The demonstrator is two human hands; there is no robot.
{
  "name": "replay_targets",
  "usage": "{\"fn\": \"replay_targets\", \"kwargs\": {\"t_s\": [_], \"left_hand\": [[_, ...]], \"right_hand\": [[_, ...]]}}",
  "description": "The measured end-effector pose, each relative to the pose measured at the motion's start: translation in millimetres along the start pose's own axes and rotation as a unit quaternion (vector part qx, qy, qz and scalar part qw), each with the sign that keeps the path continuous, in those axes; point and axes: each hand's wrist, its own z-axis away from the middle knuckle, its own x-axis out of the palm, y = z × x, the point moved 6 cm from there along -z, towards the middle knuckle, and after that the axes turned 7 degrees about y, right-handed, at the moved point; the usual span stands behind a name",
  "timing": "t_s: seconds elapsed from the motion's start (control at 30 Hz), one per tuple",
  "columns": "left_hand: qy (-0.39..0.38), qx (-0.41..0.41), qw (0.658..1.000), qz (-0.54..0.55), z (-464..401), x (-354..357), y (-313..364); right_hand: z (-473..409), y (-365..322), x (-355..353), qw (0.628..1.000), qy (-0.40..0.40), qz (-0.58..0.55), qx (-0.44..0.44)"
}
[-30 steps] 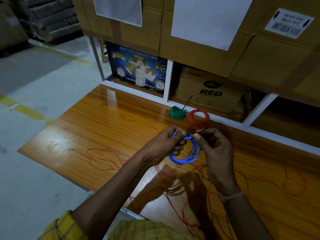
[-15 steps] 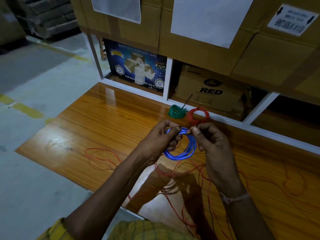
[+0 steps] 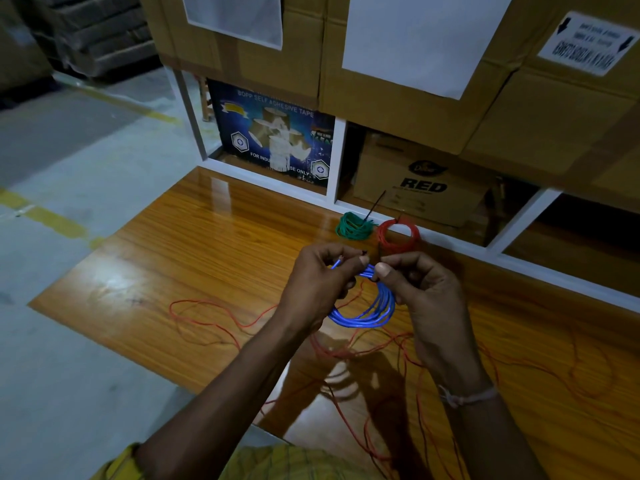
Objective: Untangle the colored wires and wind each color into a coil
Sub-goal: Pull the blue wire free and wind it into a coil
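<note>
Both hands pinch the top of the blue coil, which hangs below the fingers, above the table: left hand holds its free end, right hand a dark tie (probably), equally near.

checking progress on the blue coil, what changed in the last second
Little moved. Both hands, left hand and right hand, still pinch the top of the blue wire coil, which now hangs rounder. Green coil, red coil and loose red wire stayed put.
</note>
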Motion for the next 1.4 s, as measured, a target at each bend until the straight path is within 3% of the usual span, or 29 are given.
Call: {"fn": "replay_targets", "kwargs": {"t_s": [0.13, 0.43, 0.63, 0.73, 0.83, 0.97, 1.13, 1.4], "left_hand": [[0.045, 0.024, 0.999, 0.004, -4, -7, 2], [0.052, -0.007, 0.998, 0.033, -13, -9, -4], [0.037, -0.086, 0.991, 0.096, -18, -5, -9], [0.022, -0.136, 0.983, 0.122, -17, -1, -12], [0.010, -0.161, 0.977, 0.141, -17, 2, -16], [0.005, -0.181, 0.972, 0.150, -16, 4, -19], [-0.013, -0.240, 0.960, 0.141, -15, 8, -26], [-0.022, -0.302, 0.945, 0.123, -12, 10, -39]], "right_hand": [[1, -5, 1, 1.000, 0.007, -0.020, -0.006], [-2, -1, -2, 0.999, 0.030, 0.017, 0.006], [7, -12, 3, 0.990, 0.012, 0.097, -0.101], [11, -19, 7, 0.962, 0.047, 0.180, -0.202], [21, -23, 16, 0.889, 0.060, 0.302, -0.338], [25, -18, 18, 0.836, 0.046, 0.366, -0.406], [28, -12, 17, 0.819, 0.034, 0.368, -0.439], [30, 7, 14, 0.831, 0.029, 0.355, -0.428]]}}
